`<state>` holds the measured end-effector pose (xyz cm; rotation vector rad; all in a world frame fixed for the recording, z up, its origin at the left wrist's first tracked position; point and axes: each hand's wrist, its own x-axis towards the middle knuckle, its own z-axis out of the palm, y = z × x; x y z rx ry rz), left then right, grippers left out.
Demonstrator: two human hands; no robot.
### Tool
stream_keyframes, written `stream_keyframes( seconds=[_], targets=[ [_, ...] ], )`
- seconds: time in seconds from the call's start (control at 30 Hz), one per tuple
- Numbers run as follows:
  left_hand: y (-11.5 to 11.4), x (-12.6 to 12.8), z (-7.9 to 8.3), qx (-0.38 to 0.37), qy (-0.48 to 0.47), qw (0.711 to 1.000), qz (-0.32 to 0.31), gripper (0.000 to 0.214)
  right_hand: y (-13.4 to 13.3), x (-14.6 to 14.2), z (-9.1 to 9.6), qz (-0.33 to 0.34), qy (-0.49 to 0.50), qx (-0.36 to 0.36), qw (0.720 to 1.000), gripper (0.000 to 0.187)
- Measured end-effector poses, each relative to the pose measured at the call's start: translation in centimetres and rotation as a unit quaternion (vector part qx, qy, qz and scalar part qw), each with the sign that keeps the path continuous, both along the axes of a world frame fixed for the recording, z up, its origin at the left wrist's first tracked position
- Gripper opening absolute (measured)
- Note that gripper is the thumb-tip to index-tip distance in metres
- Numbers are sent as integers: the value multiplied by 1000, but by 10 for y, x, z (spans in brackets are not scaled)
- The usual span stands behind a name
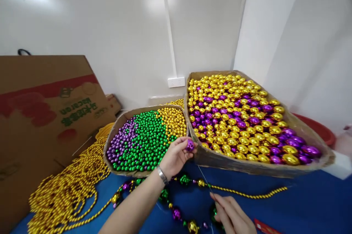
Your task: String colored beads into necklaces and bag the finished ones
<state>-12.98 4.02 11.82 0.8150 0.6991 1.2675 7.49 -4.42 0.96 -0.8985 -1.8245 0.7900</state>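
My left hand [176, 155], with a metal band at the wrist, pinches a shiny purple bead [190, 145] in front of the gap between two bead boxes. Lower right, my right hand [233, 214] is closed on a thin needle-like wire [204, 176] that slants up toward my left hand. A large green ball [213, 210] is partly hidden by my right fingers. Between and below the hands lies a strung bead garland [176, 213] of green, purple and gold balls. A gold bead strand [247, 193] runs off to the right.
A smaller box [110, 164] holds purple, green and gold beads; a larger box [220, 160] holds gold and purple ones. Gold bead strands [68, 186] are heaped at left beside a big carton [41, 117]. Behind the larger box is a red basin [316, 128]. Blue cloth [310, 204] covers the table.
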Motion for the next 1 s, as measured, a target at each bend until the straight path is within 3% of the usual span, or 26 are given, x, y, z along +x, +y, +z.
stream_keyframes(
  seconds=[0.13, 0.27, 1.0],
  targets=[
    [-30, -8, -28, -91, -111, 987, 73, 24, -2, -9, 2, 9, -64, 67, 996, 29],
    [-42, -10, -40, -124, -157, 972, 124, 29, -7, -17, 3, -9, -109, 117, 987, 28],
    [-58, -4, -41, -145, -155, 963, 165, 28, -18, -20, 13, -52, -191, 189, 962, 31]
  ],
)
